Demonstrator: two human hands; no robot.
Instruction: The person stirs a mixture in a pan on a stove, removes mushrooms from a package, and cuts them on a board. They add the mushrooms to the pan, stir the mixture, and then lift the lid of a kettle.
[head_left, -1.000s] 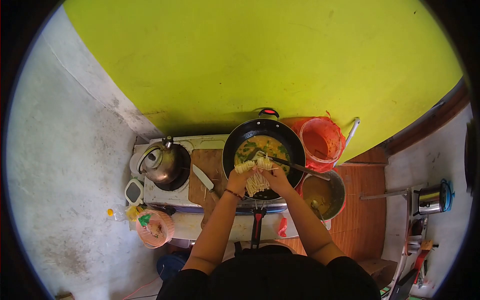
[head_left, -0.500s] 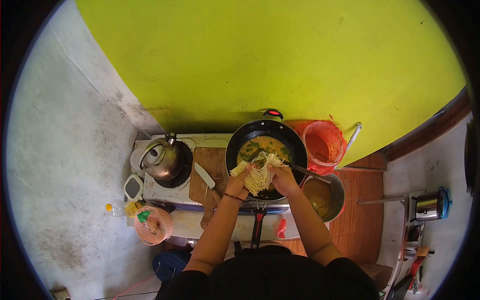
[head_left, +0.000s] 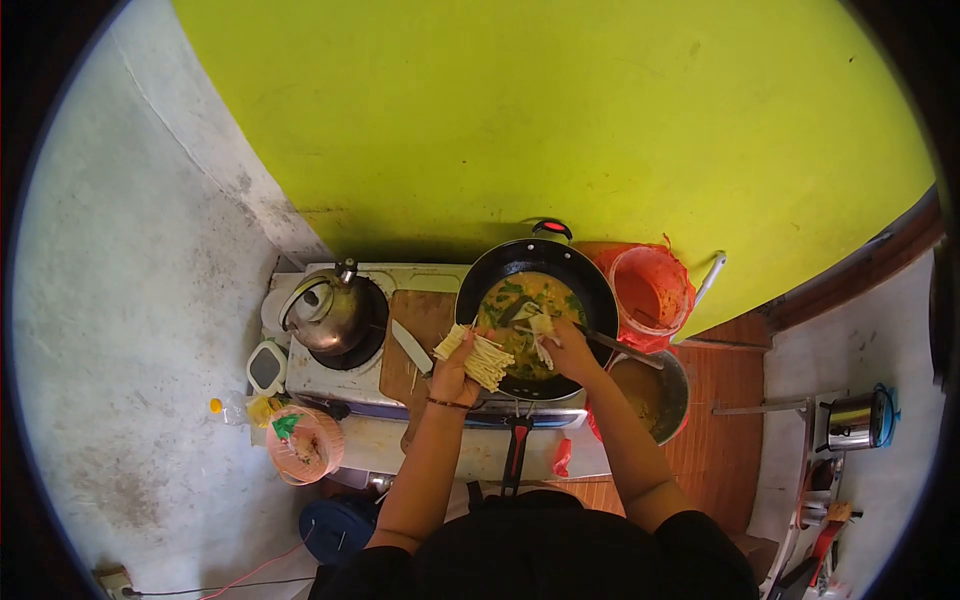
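A large bundle of thin pale enoki-like mushrooms is in my left hand, at the left edge of the black wok. My right hand grips a smaller pale clump over the wok's right side. Yellowish soup with green leaves fills the wok's bottom. A ladle with a dark handle rests in the wok, its handle passing over the right rim. Left of the wok, a knife lies on a wooden cutting board, its handle hidden behind my left hand.
A metal kettle stands on the left burner. Right of the wok are a red-lined bucket and a metal pot. A pink basket sits at the lower left. The wok's handle points toward me.
My hands have moved apart, splitting the mushrooms into two portions. My left hand has shifted left with the larger bundle; the soup between them is more exposed.
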